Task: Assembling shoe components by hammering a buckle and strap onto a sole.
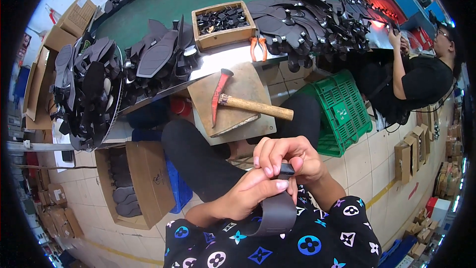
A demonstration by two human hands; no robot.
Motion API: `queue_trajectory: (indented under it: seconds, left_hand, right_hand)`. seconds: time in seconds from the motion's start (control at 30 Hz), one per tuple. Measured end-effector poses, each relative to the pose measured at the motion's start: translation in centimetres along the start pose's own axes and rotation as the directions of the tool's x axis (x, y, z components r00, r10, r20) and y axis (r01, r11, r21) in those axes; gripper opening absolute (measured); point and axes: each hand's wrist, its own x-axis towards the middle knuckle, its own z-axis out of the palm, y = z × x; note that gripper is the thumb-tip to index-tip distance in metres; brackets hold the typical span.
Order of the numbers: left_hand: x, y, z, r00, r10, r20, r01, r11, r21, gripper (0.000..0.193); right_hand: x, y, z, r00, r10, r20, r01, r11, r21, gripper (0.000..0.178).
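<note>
Close to my body I hold a dark brown shoe sole (277, 214), its broad end curving down against my patterned top. My left hand (250, 192) is closed around its narrow part, thumb lying along the edge. A small black heel piece (286, 169) with a flat square end points up at the top. My right hand (295, 156) is closed with its fingers pinched around this heel piece. Whether that piece is separate from the sole, I cannot tell. Beyond my hands, a red-headed hammer (255, 106) with a wooden handle lies on a worn board (198, 92).
A wooden box (225, 39) of small black parts and orange-handled pliers (258, 48) are on the bench. Piles of dark soles (156, 57) flank them. A green crate (342, 111) stands right, a carton (148, 183) left. Another person (421, 72) works at far right.
</note>
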Motion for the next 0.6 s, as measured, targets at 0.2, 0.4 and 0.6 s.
queue_trajectory:
  seconds: [0.2,0.4,0.6]
  left_hand:
    - [0.2,0.0,-0.1,0.999,0.002,-0.037,-0.002,1.000,-0.017,0.030]
    - [1.3,0.4,-0.3,0.965,0.262,0.004,-0.215,0.782,0.584,0.033]
    - [3.8,0.3,0.1,0.962,0.249,-0.110,-0.085,0.659,0.747,0.028]
  right_hand:
    - [-0.8,-0.6,0.0,0.995,-0.063,-0.076,0.052,0.988,-0.147,0.035]
    - [-1.7,-1.6,-0.6,0.981,-0.183,-0.063,0.111,0.799,-0.591,0.025]
    - [-3.3,-0.2,-3.3,0.961,-0.207,-0.184,0.061,0.805,-0.591,0.029]
